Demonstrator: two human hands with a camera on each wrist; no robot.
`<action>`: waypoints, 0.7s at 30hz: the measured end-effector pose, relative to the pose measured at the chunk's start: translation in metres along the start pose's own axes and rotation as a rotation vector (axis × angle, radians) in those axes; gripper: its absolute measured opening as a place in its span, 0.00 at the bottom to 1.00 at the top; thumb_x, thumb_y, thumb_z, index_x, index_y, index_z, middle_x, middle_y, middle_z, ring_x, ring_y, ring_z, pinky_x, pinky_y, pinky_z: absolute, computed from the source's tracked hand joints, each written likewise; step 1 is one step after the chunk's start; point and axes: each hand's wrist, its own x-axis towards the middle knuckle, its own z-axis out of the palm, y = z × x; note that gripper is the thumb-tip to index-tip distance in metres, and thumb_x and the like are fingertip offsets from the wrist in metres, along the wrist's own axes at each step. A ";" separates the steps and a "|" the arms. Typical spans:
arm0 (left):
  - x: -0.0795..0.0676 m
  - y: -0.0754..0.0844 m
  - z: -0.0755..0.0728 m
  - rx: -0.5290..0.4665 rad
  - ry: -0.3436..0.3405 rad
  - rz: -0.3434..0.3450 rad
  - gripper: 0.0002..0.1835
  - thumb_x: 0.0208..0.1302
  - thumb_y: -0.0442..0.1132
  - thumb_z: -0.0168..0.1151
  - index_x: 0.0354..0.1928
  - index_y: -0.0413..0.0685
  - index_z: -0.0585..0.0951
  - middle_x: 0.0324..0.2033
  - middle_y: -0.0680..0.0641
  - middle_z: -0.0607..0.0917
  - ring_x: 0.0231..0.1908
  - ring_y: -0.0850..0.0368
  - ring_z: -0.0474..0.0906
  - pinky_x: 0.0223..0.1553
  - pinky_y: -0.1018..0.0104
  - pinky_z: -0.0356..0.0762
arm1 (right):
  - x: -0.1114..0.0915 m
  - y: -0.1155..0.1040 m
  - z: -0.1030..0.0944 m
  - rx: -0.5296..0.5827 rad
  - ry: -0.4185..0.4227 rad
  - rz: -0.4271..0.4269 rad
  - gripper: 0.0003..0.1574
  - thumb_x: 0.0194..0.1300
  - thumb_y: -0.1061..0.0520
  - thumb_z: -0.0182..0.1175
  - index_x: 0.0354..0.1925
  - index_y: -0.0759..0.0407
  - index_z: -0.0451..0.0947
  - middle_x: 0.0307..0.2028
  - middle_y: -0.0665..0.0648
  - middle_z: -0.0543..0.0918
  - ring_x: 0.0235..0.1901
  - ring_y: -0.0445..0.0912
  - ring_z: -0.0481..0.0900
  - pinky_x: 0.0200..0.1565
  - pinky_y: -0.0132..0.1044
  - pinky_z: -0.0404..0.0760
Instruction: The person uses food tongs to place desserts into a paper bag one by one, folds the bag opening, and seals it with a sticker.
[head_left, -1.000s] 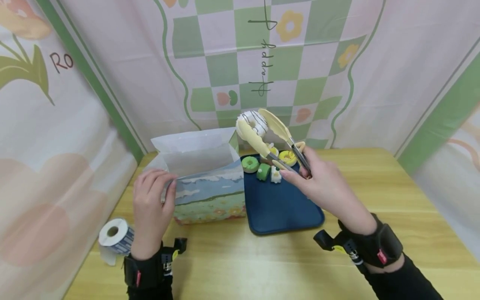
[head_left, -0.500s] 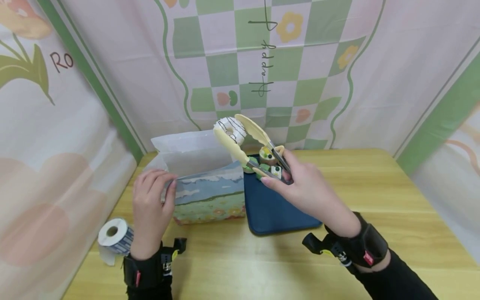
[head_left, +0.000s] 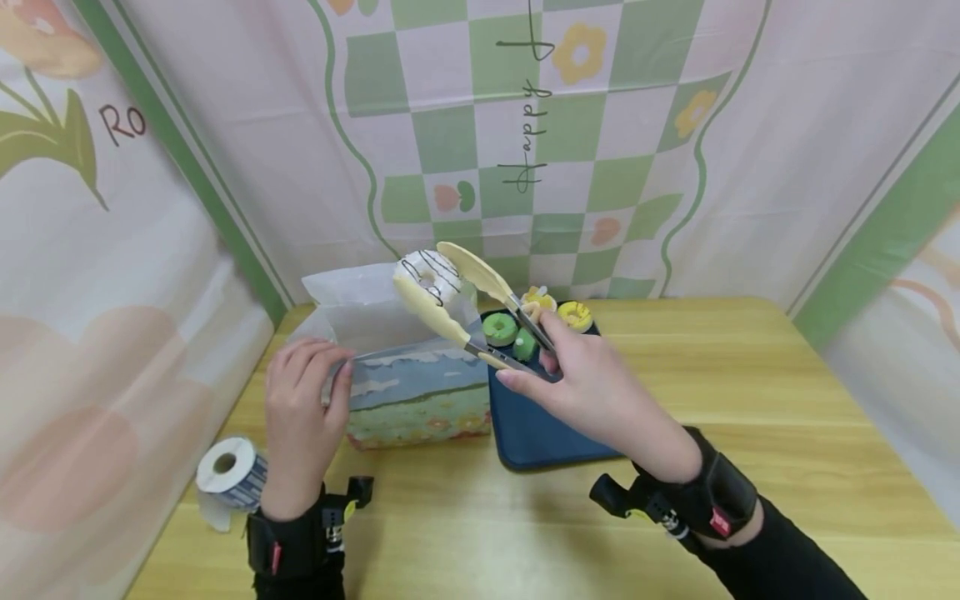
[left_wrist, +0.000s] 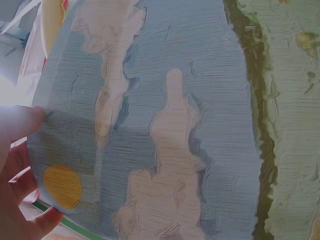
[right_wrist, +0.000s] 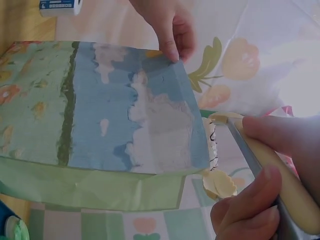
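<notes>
A paper bag (head_left: 420, 387) printed with sky and meadow stands upright with its mouth spread. My left hand (head_left: 303, 417) pinches the near left corner of its rim; in the left wrist view the thumb and fingers (left_wrist: 42, 222) lie on that edge. My right hand (head_left: 592, 383) grips cream-tipped tongs (head_left: 483, 279). Between the tong tips sits a white doughnut (head_left: 431, 277) with dark drizzle lines, above the bag's right part. In the right wrist view the bag's wall partly hides the doughnut (right_wrist: 212, 145).
Right of the bag lies a dark blue tray (head_left: 540, 437) with a green doughnut (head_left: 499, 329), a yellow doughnut (head_left: 575, 316) and other small pastries at its back. A label roll (head_left: 231, 471) stands on the wooden table (head_left: 465, 533) at left. Printed cloth hangs behind.
My right hand has carried the tongs and the white doughnut leftward and a little down, from over the tray to over the bag. The left hand stays on the rim.
</notes>
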 end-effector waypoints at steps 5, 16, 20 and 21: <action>0.000 0.000 0.000 -0.001 0.001 -0.004 0.07 0.65 0.35 0.62 0.38 0.38 0.84 0.38 0.39 0.85 0.50 0.41 0.77 0.61 0.49 0.68 | 0.001 0.003 -0.001 0.044 0.001 0.017 0.40 0.58 0.29 0.63 0.56 0.51 0.63 0.26 0.52 0.71 0.20 0.43 0.67 0.26 0.34 0.69; 0.001 0.000 0.000 0.001 0.003 0.014 0.07 0.65 0.35 0.61 0.38 0.38 0.84 0.38 0.38 0.85 0.49 0.40 0.77 0.60 0.50 0.68 | -0.003 0.040 -0.012 0.151 0.009 0.140 0.33 0.63 0.30 0.59 0.46 0.53 0.61 0.28 0.56 0.67 0.19 0.45 0.66 0.21 0.35 0.68; 0.000 -0.001 0.001 0.001 0.001 0.012 0.07 0.65 0.35 0.61 0.38 0.38 0.84 0.38 0.39 0.85 0.49 0.41 0.77 0.60 0.50 0.68 | -0.005 0.057 -0.010 0.178 -0.004 0.216 0.36 0.63 0.30 0.57 0.52 0.53 0.61 0.28 0.56 0.68 0.18 0.46 0.72 0.20 0.36 0.71; 0.000 -0.001 0.001 0.002 0.001 0.012 0.07 0.65 0.35 0.62 0.38 0.38 0.84 0.38 0.39 0.85 0.49 0.41 0.77 0.60 0.50 0.68 | -0.006 0.062 -0.008 0.180 -0.006 0.233 0.38 0.63 0.29 0.57 0.54 0.53 0.60 0.28 0.56 0.69 0.18 0.46 0.73 0.20 0.37 0.71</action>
